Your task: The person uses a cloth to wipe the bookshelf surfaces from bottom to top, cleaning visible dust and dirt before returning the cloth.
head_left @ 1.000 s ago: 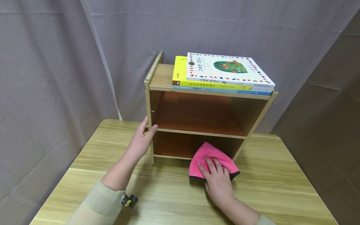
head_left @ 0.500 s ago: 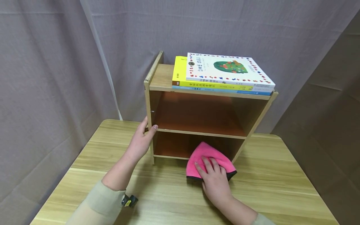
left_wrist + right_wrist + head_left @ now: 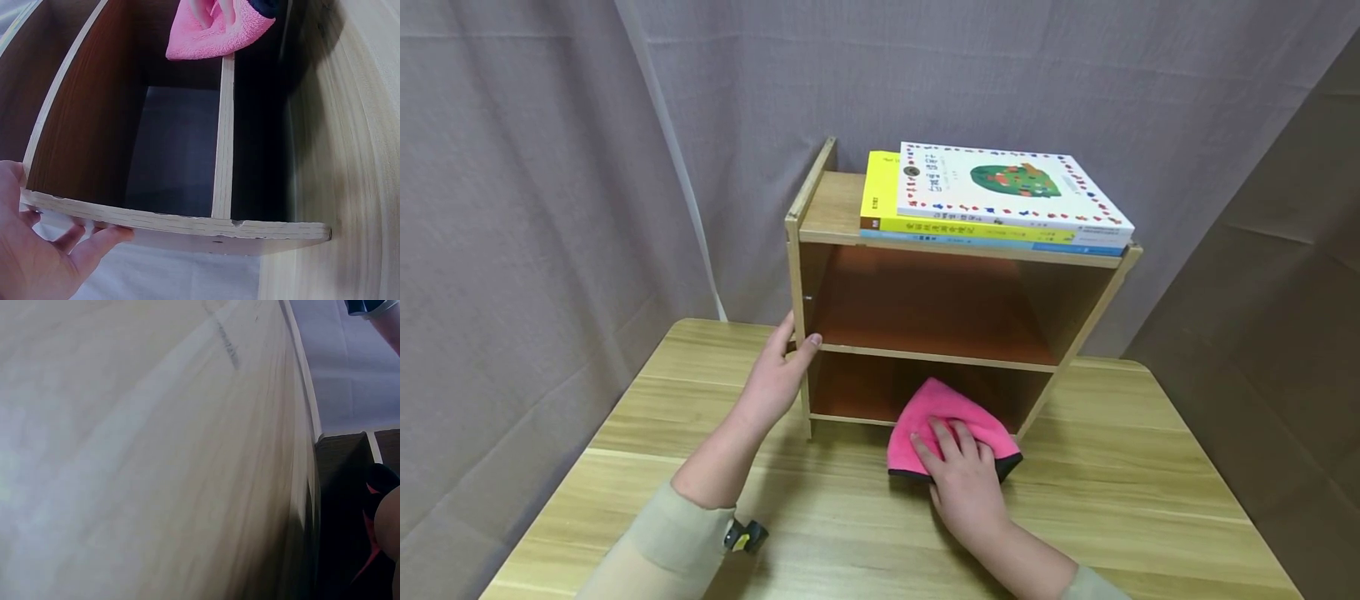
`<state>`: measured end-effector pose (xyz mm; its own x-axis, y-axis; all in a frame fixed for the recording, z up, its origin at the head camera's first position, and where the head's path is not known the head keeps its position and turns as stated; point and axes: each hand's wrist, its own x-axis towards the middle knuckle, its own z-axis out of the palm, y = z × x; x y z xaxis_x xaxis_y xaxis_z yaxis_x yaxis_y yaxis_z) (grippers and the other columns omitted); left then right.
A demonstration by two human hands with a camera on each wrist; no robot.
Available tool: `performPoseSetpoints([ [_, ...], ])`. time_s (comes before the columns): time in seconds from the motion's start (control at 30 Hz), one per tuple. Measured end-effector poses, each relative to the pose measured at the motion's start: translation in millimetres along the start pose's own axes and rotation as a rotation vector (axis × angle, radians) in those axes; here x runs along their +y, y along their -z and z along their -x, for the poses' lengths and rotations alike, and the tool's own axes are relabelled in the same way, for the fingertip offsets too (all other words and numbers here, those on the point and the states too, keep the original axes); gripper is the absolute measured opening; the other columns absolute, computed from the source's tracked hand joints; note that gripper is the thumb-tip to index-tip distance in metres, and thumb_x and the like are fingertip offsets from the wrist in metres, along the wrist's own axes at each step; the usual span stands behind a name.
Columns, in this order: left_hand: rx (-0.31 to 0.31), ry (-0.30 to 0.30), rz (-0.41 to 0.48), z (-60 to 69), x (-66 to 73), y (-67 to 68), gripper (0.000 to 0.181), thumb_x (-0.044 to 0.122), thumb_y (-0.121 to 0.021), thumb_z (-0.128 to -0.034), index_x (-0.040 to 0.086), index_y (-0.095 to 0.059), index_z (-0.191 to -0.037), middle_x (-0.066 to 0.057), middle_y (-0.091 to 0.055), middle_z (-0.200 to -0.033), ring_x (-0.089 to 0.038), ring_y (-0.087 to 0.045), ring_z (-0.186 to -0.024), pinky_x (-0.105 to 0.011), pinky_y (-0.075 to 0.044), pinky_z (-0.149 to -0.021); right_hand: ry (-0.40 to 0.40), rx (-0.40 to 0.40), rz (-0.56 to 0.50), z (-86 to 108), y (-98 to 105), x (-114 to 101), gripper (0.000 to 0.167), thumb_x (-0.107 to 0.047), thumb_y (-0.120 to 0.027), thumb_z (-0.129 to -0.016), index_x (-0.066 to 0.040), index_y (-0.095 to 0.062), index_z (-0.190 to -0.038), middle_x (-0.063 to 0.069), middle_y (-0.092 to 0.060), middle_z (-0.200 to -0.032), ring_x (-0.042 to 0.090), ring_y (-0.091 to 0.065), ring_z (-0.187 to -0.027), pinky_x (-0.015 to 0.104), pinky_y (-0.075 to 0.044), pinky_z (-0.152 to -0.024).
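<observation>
The person's right forearm (image 3: 1033,558) slants in from five o'clock, low over the pale wood-grained bench (image 3: 1112,500). The right hand (image 3: 970,492) lies back upward, fingers parted and slightly bent, gripping a fuzzy pink cloth (image 3: 951,404) edged in black. I see that cloth at six o'clock of the brown wooden bookcase (image 3: 940,357), against its lowest shelf's front edge. The left forearm (image 3: 722,467) reaches up from seven o'clock; the left hand (image 3: 775,379) grips the bookcase's side panel at eight o'clock, thumb at the front edge, fingers outside. On top sit white, yellow and blue paperback books (image 3: 1000,187); behind hangs a greyish-mauve curtain (image 3: 760,125).
</observation>
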<state>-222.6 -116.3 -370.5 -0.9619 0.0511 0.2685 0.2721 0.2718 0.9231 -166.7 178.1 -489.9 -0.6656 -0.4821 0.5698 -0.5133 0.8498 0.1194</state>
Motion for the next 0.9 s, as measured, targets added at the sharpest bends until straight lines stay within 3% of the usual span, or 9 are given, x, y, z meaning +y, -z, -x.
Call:
performPoseSetpoints([
  [0.9, 0.003, 0.015, -0.002, 0.8, -0.1, 0.7, 0.059, 0.044, -0.053, -0.1012, 0.035, -0.031, -0.155, -0.004, -0.037, -0.152, -0.032, -0.046, -0.126, -0.051, -0.045, -0.099, 0.027, -0.017, -0.012, -16.2, -1.6, -16.8, 0.059, -0.014, -0.08, -0.066, -0.022, -0.07, -0.124, 0.012, -0.054, -0.137, 0.038, -0.048, -0.122, 0.051, -0.041, -0.075],
])
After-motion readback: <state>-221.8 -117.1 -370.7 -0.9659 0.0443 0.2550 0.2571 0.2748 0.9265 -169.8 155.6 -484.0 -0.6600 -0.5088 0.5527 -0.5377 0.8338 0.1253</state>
